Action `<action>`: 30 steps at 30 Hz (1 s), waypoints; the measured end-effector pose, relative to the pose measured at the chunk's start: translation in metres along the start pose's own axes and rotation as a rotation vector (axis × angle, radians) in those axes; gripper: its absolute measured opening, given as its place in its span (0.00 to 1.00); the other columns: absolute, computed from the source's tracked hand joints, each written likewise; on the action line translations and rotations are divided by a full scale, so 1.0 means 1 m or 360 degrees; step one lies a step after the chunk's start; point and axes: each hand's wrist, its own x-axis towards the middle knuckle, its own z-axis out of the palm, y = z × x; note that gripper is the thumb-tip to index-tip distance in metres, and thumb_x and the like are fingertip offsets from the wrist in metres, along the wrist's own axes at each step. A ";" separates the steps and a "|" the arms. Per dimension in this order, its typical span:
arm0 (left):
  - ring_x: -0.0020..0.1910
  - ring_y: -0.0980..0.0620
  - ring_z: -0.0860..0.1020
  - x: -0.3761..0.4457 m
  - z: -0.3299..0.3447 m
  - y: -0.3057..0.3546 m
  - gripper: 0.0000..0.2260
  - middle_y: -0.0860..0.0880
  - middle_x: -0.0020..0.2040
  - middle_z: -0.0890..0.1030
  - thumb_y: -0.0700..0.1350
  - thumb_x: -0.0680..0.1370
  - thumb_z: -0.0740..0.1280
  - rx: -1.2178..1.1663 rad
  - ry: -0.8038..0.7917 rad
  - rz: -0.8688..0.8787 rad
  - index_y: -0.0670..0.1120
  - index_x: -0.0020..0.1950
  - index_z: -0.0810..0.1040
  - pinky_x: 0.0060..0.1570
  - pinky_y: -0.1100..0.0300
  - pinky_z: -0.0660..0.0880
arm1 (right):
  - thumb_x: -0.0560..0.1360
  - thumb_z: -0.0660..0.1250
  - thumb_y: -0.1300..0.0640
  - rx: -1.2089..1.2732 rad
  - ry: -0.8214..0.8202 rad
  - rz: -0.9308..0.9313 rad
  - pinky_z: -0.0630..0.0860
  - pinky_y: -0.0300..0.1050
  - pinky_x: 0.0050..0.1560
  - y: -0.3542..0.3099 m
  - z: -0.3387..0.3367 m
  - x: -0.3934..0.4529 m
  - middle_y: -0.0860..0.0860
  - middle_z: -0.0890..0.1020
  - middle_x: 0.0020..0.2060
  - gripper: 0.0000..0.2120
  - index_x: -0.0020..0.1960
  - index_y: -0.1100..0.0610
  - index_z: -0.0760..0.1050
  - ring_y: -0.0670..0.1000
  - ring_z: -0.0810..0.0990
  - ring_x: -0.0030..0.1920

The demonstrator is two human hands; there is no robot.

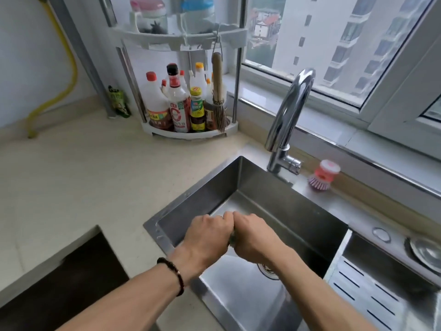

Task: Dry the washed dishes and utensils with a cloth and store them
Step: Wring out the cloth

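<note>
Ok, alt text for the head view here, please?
Both fists, left hand and right hand, press together over a steel sink, gripping something mostly hidden between them. A faucet and a rack of bottles stand behind.

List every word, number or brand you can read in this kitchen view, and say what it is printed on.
Nothing can be read for certain.
Clear bottle with the black cap: red label with a large mark like "C", small print blurred.
White bottle with the red cap: label print blurred.
Yellow-capped bottle: label too small to read.
Green pouch: print blurred.
</note>
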 end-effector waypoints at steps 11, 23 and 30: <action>0.27 0.51 0.70 0.048 0.011 -0.013 0.06 0.47 0.33 0.74 0.37 0.70 0.71 -0.1264 -0.0872 -0.0292 0.45 0.37 0.75 0.26 0.59 0.65 | 0.62 0.71 0.66 -0.0414 0.0986 -0.0477 0.76 0.48 0.35 0.041 0.051 0.017 0.60 0.81 0.45 0.25 0.59 0.63 0.75 0.59 0.80 0.40; 0.43 0.42 0.82 0.052 0.020 -0.022 0.05 0.45 0.45 0.84 0.41 0.75 0.64 0.0319 -0.0099 0.0135 0.46 0.50 0.77 0.36 0.58 0.65 | 0.68 0.64 0.64 0.0286 -0.0183 0.0198 0.63 0.42 0.26 0.018 0.020 0.055 0.53 0.74 0.32 0.02 0.40 0.60 0.73 0.55 0.73 0.33; 0.45 0.42 0.80 0.068 0.015 -0.022 0.03 0.45 0.49 0.82 0.44 0.76 0.64 0.0083 -0.0375 -0.0025 0.48 0.48 0.73 0.40 0.55 0.69 | 0.69 0.67 0.59 0.0244 -0.0090 0.0276 0.69 0.46 0.34 0.027 0.022 0.056 0.55 0.78 0.38 0.09 0.48 0.58 0.72 0.59 0.75 0.40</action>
